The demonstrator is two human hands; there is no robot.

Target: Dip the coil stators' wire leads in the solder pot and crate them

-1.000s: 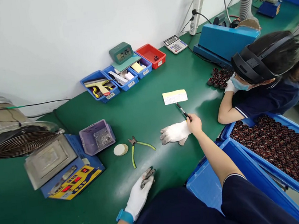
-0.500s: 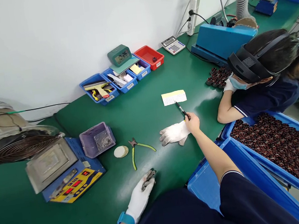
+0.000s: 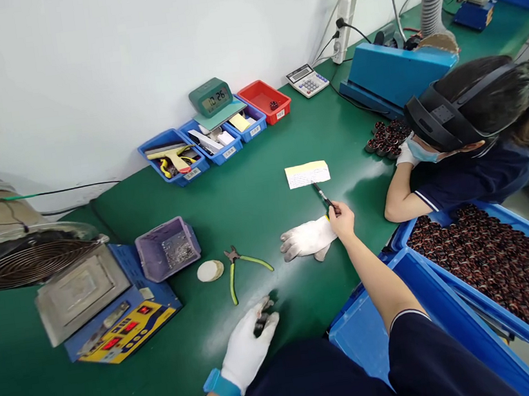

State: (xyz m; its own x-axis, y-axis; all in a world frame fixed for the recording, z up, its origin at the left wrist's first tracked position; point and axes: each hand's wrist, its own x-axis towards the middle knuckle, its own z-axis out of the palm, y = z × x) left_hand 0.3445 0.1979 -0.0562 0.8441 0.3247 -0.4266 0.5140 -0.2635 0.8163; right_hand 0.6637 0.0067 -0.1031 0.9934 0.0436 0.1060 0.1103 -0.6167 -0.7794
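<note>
My bare right hand (image 3: 342, 220) is closed around a black pen (image 3: 323, 195), whose tip points at the lower edge of a paper slip (image 3: 307, 175) with a yellow top and handwriting. A white work glove (image 3: 306, 239) with grey fingertips lies flat just left of that hand. My left hand (image 3: 249, 346), in a white glove, rests near the table's front edge with its fingers curled. Something dark shows between its thumb and fingers; I cannot make out what it is. Above it lie green-handled cutting pliers (image 3: 234, 261), handles spread, beside some round pale discs (image 3: 210, 270).
A purple bin (image 3: 168, 249) of small metal bits stands by a blue and yellow solder pot (image 3: 113, 309). Tool bins (image 3: 176, 157), a clock (image 3: 210, 98) and a calculator (image 3: 307, 80) line the wall. At right, a co-worker (image 3: 475, 138) leans beside a tray of coils (image 3: 488, 266).
My left hand has shifted slightly and its fingers have parted a little, showing the dark thing more. My right hand still holds the pen at the slip, its tip slightly lower.
</note>
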